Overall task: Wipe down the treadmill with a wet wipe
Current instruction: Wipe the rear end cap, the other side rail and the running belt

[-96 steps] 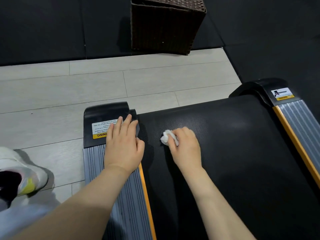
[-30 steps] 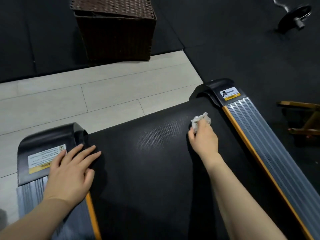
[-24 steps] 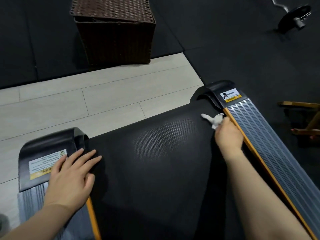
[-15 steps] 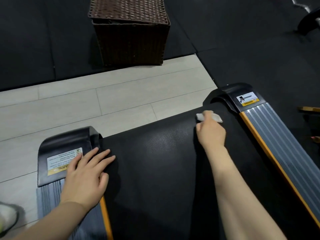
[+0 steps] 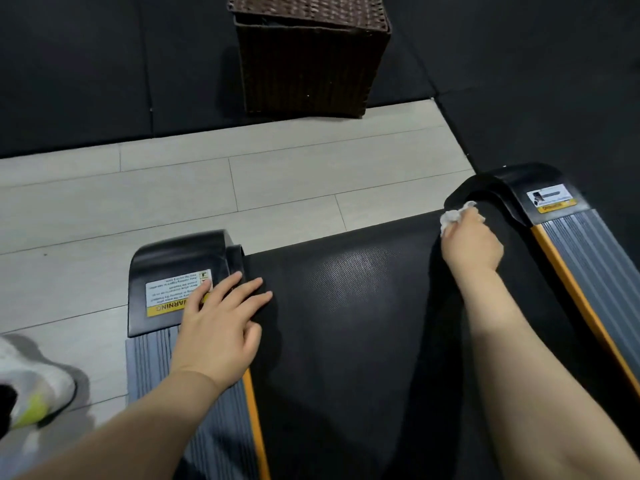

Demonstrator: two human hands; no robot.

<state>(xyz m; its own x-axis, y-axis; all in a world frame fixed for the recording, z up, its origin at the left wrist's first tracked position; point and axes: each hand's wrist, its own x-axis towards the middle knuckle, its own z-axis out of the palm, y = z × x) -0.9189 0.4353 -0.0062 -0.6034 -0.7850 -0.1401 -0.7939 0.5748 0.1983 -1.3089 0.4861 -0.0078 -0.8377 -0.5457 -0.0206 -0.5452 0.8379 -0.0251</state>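
Left hand (image 5: 218,327) flat, palm down, fingers (image 5: 242,289) straight and slightly spread, forearm angled in from lower left. Right hand (image 5: 471,245) stretched farther forward, fingers curled, knuckles up, pinching at the tips; right arm extended long from lower right.

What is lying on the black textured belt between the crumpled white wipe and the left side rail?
Nothing visible. The crumpled white wet wipe, gripped by the right hand, faces bare black textured belt; only the left hand rests at the left edge.
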